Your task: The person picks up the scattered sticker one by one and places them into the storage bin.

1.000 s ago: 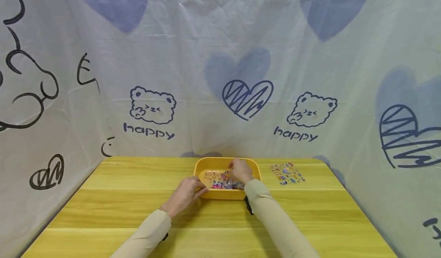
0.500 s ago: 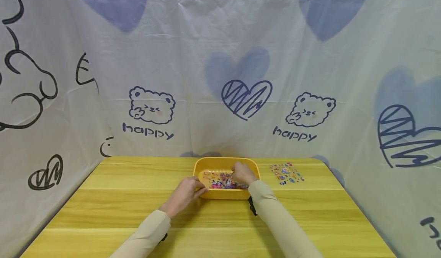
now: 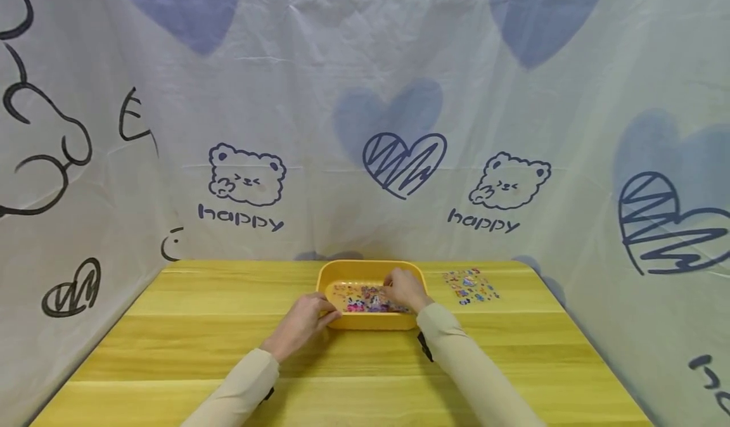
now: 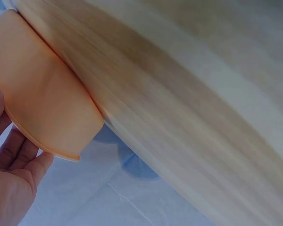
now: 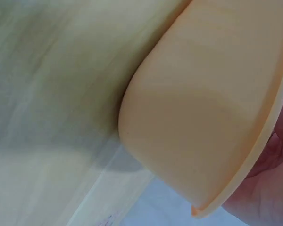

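A yellow plastic tray (image 3: 371, 322) with rounded corners stands at the table's far edge. Many small colourful pieces (image 3: 359, 303), pink, purple and orange among them, lie inside. My left hand (image 3: 302, 324) holds the tray's near left corner, and in the left wrist view its thumb and fingers meet the rim of the tray (image 4: 47, 89). Over the tray's right side, my right hand (image 3: 405, 289) reaches down among the pieces with bent fingers. Its fingertips are hidden, so I cannot tell whether they pinch a piece. The right wrist view shows the tray's outer wall (image 5: 188, 113) beside the palm (image 5: 269, 195).
Right of the tray, a patch of small colourful shapes (image 3: 470, 286) lies flat on the wood-grain table (image 3: 342, 376). A pale cloth backdrop (image 3: 331, 224) with bears and hearts hangs close behind the table and along both sides.
My right hand has lowered inside the tray and shifted slightly right, its fingers now down among the pieces. My left hand keeps its hold on the corner. The head view has turned slightly right.
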Tool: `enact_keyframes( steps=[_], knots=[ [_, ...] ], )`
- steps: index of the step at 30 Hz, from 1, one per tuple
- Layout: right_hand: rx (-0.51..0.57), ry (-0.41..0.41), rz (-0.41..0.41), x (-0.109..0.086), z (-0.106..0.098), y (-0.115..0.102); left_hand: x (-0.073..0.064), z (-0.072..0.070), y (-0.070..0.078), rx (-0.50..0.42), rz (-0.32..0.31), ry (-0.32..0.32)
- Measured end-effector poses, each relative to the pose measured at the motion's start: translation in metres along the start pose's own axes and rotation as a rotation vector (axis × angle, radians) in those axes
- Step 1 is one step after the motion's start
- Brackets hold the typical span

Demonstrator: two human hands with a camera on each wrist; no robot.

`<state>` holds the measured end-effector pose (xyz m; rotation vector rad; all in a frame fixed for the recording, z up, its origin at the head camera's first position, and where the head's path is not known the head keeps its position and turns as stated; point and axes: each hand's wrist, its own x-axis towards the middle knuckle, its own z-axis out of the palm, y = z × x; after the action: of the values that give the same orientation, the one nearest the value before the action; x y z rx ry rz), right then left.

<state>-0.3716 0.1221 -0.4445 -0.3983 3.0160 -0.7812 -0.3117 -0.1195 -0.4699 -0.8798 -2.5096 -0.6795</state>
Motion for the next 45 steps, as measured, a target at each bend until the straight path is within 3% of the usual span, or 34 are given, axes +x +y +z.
enact_keyframes(
  steps=[12, 18, 23, 34, 45],
  knots=[
    [0.062, 0.018, -0.075, -0.005, -0.001, 0.004, -0.002, 0.001, -0.004, 0.003, -0.002, 0.004],
    [0.169, 0.047, -0.087, -0.011, -0.008, 0.013, -0.003, 0.001, -0.003, 0.011, 0.01, 0.006],
    [0.217, 0.106, -0.039, -0.015, -0.018, 0.022, -0.003, 0.001, -0.003, 0.019, 0.04, 0.029],
    [0.181, 0.281, 0.048, -0.015, -0.033, 0.052, -0.002, 0.002, -0.003, 0.011, 0.054, 0.033],
    [0.173, 0.361, 0.098, -0.019, -0.041, 0.086, 0.002, 0.001, 0.0, 0.015, 0.021, 0.01]
  ],
)
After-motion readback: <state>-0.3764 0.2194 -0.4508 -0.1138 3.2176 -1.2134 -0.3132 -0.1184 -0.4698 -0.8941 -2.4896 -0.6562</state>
